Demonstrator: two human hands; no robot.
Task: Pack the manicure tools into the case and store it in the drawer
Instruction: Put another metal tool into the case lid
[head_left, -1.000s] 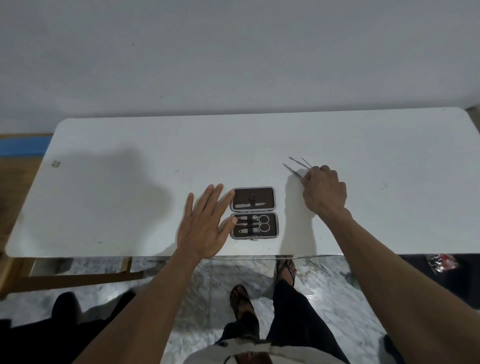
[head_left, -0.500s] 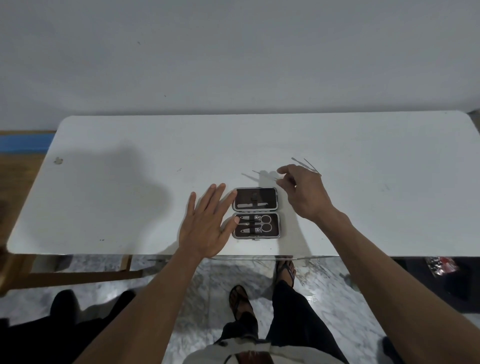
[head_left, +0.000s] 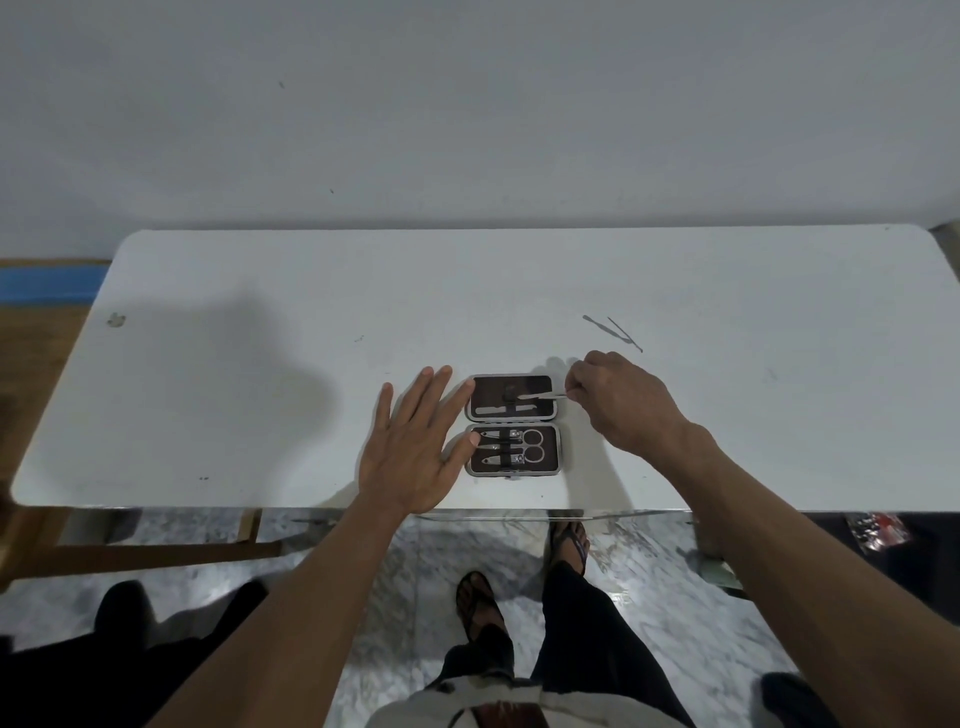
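An open brown manicure case with a grey rim lies near the white table's front edge. Its near half holds scissors and clippers under a strap; its far half holds a flat file. My right hand pinches a thin metal tool whose tip points into the far half, by the strap. My left hand lies flat and spread on the table, fingertips touching the case's left side. Two thin metal tools lie loose on the table beyond my right hand.
A grey wall stands behind the table. Below the front edge are a marble floor, my legs and sandalled feet. A wooden frame sits under the table at left, and a red packet lies on something dark at right.
My right hand picked one thin tool from the loose pile and carried it leftward, down to the case's far half. My left hand stayed flat beside the case.
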